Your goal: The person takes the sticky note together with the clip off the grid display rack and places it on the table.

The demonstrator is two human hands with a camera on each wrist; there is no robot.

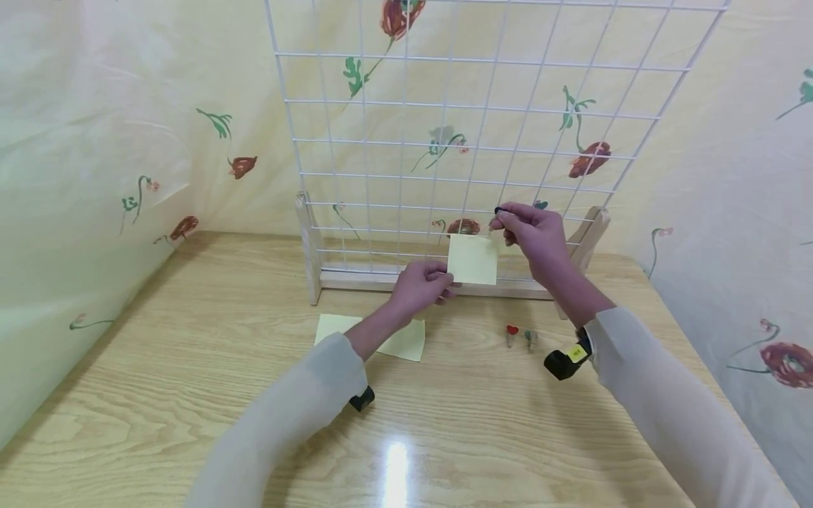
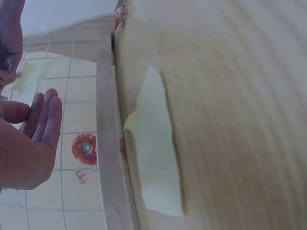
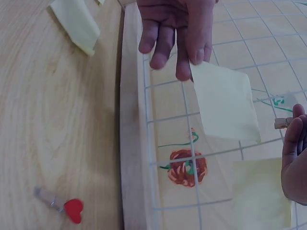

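Note:
My left hand [image 1: 418, 288] pinches a square pale yellow paper note [image 1: 473, 259] by its left edge, thumb in front. The note hangs upright before the lower rows of a white wire grid [image 1: 381, 175]. Just above the note's right corner, my right hand [image 1: 535, 231] holds a small wooden clothespin [image 3: 281, 123] between thumb and fingers. A dark piece shows at the clothespin's top in the head view. Whether the clothespin touches the note or the wire, I cannot tell. The held note appears partly hidden behind the left hand in the left wrist view.
More yellow paper [image 1: 404, 341] lies on the wooden table [image 1: 159, 367], partly under my left forearm. To the right lie a clothespin with a red heart [image 1: 512, 333] and a greenish one [image 1: 531, 340]. Wooden feet [image 1: 309, 250] support the grid; flowered cloth [image 1: 76, 176] hangs around.

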